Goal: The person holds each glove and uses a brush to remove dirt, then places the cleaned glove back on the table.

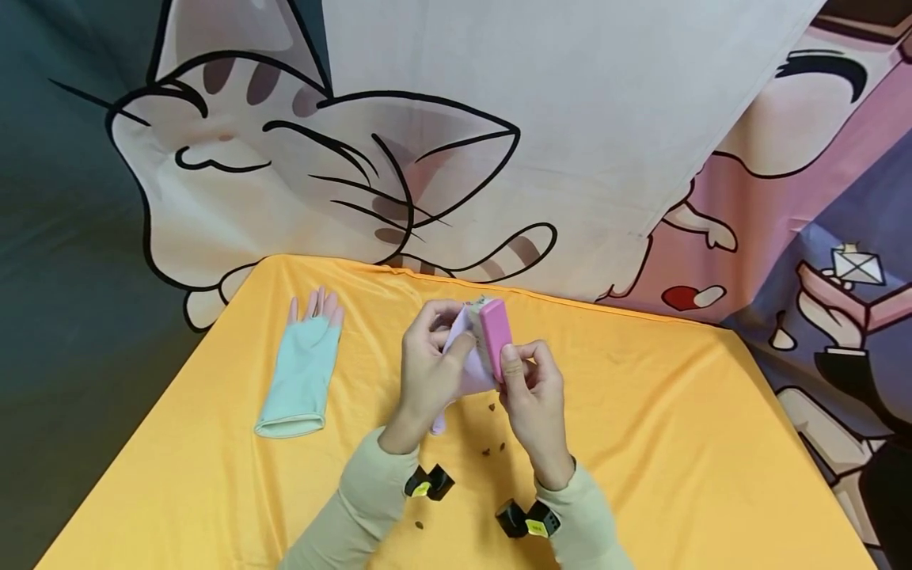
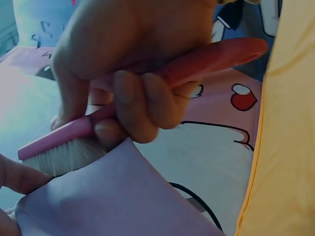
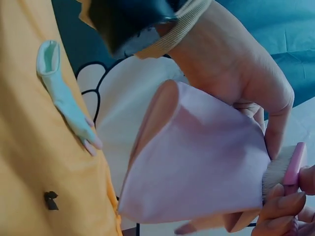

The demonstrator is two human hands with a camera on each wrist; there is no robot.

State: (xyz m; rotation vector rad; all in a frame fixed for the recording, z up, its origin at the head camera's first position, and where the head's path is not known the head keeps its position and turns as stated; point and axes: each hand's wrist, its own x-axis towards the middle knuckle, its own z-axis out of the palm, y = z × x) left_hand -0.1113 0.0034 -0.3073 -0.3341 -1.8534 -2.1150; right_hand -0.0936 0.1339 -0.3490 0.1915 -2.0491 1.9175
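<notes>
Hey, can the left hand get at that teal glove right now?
Probably not straight away: the left hand is taken up holding the lilac dustpan. Once freed, it likely could, as only bare yellow cloth shows between it and the teal glove.

The glove [image 1: 299,384] lies on cloth [image 1: 641,427], left of the brush [image 1: 496,332].

A yellow cloth [image 1: 677,443] is forming the work surface and showing shallow creases. A glove [image 1: 302,372], mint-green with pink fingertip portions, is lying at the left, its cuff facing the wearer. Small dark fragments [image 1: 492,407] are lying scattered near the middle.
</notes>
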